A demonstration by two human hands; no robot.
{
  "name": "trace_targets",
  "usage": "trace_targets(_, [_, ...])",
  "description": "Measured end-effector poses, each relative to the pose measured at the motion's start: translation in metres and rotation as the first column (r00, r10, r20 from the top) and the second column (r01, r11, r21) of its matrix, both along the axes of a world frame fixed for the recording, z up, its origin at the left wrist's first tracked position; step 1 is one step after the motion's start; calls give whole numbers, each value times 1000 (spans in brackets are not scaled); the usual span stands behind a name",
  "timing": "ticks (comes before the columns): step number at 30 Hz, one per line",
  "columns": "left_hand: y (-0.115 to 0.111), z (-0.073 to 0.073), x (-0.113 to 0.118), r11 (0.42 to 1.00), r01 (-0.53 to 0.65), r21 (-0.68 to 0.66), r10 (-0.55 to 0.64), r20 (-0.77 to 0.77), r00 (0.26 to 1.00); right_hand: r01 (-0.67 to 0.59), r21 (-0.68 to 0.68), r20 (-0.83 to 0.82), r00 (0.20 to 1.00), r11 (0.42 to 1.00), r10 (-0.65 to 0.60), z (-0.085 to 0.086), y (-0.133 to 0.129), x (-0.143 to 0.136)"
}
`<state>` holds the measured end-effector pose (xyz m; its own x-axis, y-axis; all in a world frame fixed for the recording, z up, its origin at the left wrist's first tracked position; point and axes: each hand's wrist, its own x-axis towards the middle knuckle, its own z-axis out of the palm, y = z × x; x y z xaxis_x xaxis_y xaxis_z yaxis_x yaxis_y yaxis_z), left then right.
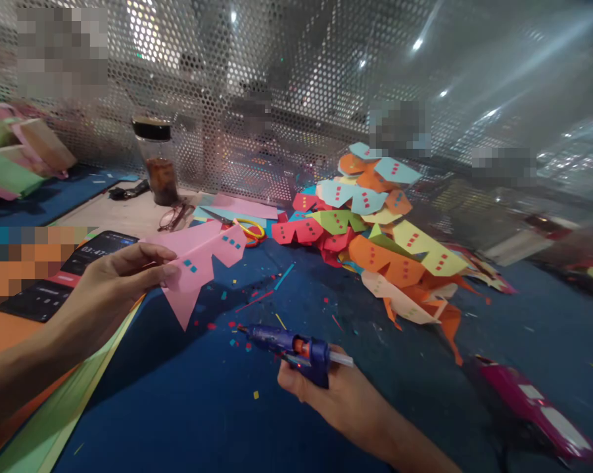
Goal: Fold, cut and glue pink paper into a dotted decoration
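My left hand (129,272) pinches the left edge of a folded pink paper shape (205,259), which has small blue squares on its two lobes and a point hanging down. My right hand (336,394) is wrapped round the handle of a blue glue gun (291,345); a clear glue stick juts from its back end. The gun's nozzle points left, below and to the right of the pink paper and apart from it. A heap of similar folded papers (375,243) in several colours, dotted with small squares, lies beyond my right hand.
On the blue table (188,407) lie paper scraps, yellow-handled scissors (251,230), glasses (173,215), a phone (64,269) and a magenta device (533,407). A jar (159,164) stands before a perforated metal screen (277,98). Green and yellow sheets (74,394) lie at lower left.
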<state>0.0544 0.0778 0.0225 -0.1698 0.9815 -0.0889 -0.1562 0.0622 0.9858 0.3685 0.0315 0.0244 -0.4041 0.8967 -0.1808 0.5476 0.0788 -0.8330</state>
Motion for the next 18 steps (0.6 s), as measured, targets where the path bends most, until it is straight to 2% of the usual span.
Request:
trace_targets(7, [0, 0, 2, 1000, -25, -16, 25, 17, 1000, -27, 59, 74, 997, 998, 22, 2, -2, 4])
trace_targets(12, [0, 1, 5, 999, -36, -16, 37, 8, 999, -49, 273, 81, 996, 961, 28, -6, -5, 6])
trace_targets(18, [-1, 0, 4, 1000, -15, -8, 15, 1, 1000, -91, 339, 79, 995, 936, 68, -6, -5, 1])
